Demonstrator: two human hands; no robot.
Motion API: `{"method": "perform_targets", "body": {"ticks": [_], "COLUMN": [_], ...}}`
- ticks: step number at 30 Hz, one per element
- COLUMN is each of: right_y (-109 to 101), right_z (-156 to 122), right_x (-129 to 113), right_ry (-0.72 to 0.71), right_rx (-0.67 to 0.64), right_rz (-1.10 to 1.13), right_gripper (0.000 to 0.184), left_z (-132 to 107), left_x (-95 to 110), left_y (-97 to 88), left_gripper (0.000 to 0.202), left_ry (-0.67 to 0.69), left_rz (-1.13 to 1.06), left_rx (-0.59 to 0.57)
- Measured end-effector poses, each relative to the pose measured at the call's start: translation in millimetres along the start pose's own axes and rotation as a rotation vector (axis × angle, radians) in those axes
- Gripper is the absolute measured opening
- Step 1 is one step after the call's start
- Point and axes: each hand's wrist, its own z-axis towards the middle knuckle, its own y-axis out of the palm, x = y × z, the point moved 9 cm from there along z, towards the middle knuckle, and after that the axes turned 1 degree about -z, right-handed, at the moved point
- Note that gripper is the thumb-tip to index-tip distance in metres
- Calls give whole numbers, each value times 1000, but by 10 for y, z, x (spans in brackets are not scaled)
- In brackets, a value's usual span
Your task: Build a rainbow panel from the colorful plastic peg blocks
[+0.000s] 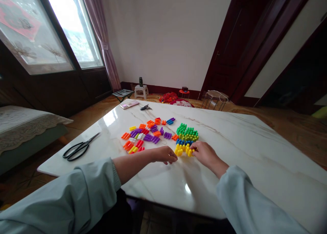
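In the head view, my right hand [205, 155] has its fingertips closed on a yellow plastic piece at the right end of a row of yellow pieces [179, 150]. My left hand [165, 154] is just left of that row, fingers curled down near the tabletop; what they hold, if anything, is too small to make out. Behind the yellow row stand blue pieces [182, 142], then olive-yellow pieces [188, 135] and green pieces [182, 127], packed closely together. Purple pieces [151, 137] and orange pieces [125, 135] lie loose to the left, mixed with red, white and yellow ones.
Black-handled scissors [79, 150] lie at the left of the white marble-patterned table [245, 152]. Toward the far edge are a phone [129, 104] and small dark pliers [145, 107]. Beyond the table stand a white stool [141, 91] and a round stool [216, 96].
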Motion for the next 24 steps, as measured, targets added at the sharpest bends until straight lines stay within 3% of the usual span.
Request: {"method": "perform_targets", "body": {"ticks": [5,10,19,22,24], "right_y": [159,242,70,5,-32], "right_z": [-4,23,-8,-11,-12], "right_x": [-142,-207,-255,-256,-266], "right_ry": [-20,-48,-2,20,22], "right_rx": [-23,-7,97,109,112], "right_rz": [-98,-111,-176,-128,-72], "right_gripper": [31,28,28,25,22], "left_z": [10,-26,-31,-25,-61], "left_x": [24,54,47,91,131], "left_y": [-51,-62,-141,-297,-559], "left_gripper": [38,44,43,32,27], "left_ry": [11,8,31,89,122], "left_rz": [78,111,160,186,279], "left_rx": [64,86,106,138,271]}}
